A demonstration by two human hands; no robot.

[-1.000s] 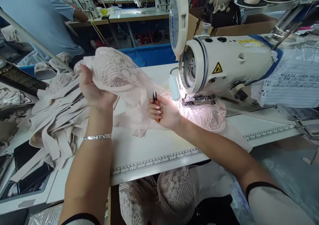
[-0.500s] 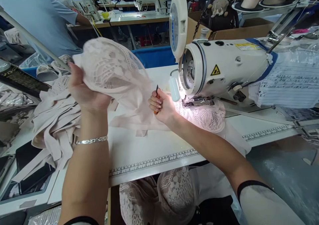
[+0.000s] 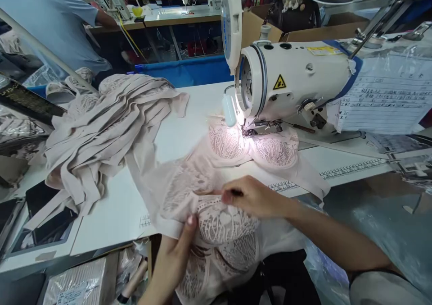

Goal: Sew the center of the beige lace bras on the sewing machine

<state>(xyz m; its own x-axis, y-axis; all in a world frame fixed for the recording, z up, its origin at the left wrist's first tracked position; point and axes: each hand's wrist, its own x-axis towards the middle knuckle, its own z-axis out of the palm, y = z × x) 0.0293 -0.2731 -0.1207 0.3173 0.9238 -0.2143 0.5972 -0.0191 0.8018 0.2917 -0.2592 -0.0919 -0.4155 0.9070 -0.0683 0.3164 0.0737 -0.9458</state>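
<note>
A pale pink lace bra point(image 3: 222, 226) hangs over the table's front edge, above my lap. My left hand point(image 3: 177, 251) grips its lower left edge, thumb on top and the other fingers hidden beneath. Over the upper edge of the cup is my right hand point(image 3: 254, 198), closed, with the dark tip of small thread snips point(image 3: 237, 192) showing by the thumb. A thin brownish strip runs left from those fingers; whether they pinch it is unclear. Another lace bra point(image 3: 275, 151) lies under the presser foot of the sewing machine point(image 3: 293, 82).
Many stacked bra pieces point(image 3: 101, 134) lie at the left of the white table point(image 3: 111, 224). Handwritten paper point(image 3: 381, 97) hangs at the machine's right. A phone-like dark object point(image 3: 50, 226) rests at left. One person in blue point(image 3: 50, 30) works beyond.
The raised bra has come down to the front edge with my left hand. My right hand has moved from beside the needle down and right, over that bra. The view has shifted slightly.
</note>
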